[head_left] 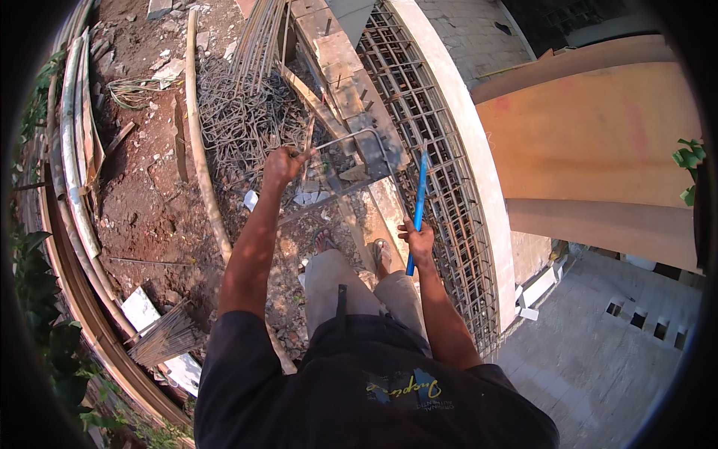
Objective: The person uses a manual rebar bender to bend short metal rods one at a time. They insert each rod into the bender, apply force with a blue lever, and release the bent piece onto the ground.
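Observation:
My left hand is closed round one end of a bent steel rod. From there the thin rod runs right, turns a rounded corner and comes down toward my right hand. That hand is closed round a blue pipe, held nearly upright. Whether its fingers also touch the rod's lower end, I cannot tell. Beneath the rod is a wooden bench with short metal pegs standing up from its top. To the right of the blue pipe lies a long rebar cage.
A heap of bent steel rods lies beyond my left hand, near a bundle of straight bars. A pale wall edge borders the cage, with large plywood sheets farther right. Wooden poles and rubble cover the left ground.

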`<state>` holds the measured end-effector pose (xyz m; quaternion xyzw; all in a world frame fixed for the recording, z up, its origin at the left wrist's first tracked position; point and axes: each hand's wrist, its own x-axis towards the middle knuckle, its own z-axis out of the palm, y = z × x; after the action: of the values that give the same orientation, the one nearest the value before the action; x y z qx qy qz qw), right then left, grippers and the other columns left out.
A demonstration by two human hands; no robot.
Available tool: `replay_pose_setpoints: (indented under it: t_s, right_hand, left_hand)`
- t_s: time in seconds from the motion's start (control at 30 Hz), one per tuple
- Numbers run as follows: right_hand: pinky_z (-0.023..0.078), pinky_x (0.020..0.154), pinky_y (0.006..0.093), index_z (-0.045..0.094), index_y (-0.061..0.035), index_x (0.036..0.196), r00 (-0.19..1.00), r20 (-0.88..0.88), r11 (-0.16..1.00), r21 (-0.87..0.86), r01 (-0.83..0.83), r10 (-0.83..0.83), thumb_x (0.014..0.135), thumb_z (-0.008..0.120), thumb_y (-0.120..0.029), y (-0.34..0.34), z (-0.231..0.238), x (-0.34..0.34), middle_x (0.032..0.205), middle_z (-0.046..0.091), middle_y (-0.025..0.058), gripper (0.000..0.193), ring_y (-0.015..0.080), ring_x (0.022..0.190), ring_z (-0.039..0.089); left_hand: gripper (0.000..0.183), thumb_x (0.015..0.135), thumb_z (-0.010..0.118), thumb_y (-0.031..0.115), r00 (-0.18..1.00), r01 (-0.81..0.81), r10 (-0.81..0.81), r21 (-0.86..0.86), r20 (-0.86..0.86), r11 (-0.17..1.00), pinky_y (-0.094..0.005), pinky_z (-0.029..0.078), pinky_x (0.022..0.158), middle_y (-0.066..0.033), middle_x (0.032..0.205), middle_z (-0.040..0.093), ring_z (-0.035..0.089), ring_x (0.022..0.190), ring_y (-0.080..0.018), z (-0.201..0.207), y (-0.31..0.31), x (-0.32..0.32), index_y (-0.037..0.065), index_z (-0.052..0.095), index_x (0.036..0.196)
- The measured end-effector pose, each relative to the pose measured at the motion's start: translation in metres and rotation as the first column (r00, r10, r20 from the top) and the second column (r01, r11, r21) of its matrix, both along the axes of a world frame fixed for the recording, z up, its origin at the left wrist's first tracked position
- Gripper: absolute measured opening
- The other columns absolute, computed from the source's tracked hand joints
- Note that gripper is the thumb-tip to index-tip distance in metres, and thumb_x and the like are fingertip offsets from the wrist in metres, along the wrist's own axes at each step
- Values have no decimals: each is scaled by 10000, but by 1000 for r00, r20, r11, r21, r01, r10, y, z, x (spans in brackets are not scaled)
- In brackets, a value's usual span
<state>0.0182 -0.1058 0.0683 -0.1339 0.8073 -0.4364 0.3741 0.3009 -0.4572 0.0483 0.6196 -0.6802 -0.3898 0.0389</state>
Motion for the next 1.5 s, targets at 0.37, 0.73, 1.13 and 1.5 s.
replay_pose_setpoints:
  t_s: [0.37, 0.73, 1.13, 1.5]
  right_hand:
    - [451, 622, 329, 778, -18, 1057, 945, -88, 920, 270, -282, 316, 977, 824, -442, 40, 82, -120, 781, 651, 9, 433, 126, 675, 556]
    - [440, 597, 418, 756, -62, 793, 487, -222, 526, 507, -683, 845, 957, 774, -618, -43, 77, -272, 578, 555, 68, 580, 222, 588, 549]
    - [525, 666, 467, 756, -65, 851, 353, -230, 421, 528, -738, 907, 938, 731, -715, -70, 54, -297, 641, 635, 109, 656, 295, 638, 638]
    - [522, 695, 432, 812, -72, 876, 397, -116, 372, 648, -664, 911, 892, 729, -782, -66, 59, -309, 636, 627, 88, 714, 249, 674, 643]
  left_hand:
    - [853, 708, 911, 751, 994, -98, 96, 61, 43, 993, -462, 611, 945, -217, 996, 809, 782, 984, -338, 9, 0, -8, -13, 833, 1080]
    - [848, 673, 972, 649, 961, -273, 274, 61, -21, 960, -474, 624, 990, -253, 1122, 795, 767, 1044, -356, 10, 9, -15, -49, 794, 1120]
    - [1065, 630, 961, 684, 955, -295, 288, 128, 72, 947, -543, 544, 1137, -267, 1306, 736, 683, 1268, -387, -3, 8, -20, -71, 689, 1331]
    - [964, 670, 918, 755, 960, -258, 247, 74, 130, 963, -537, 548, 1116, -247, 1255, 765, 713, 1206, -395, 19, 14, -24, 51, 769, 1311]
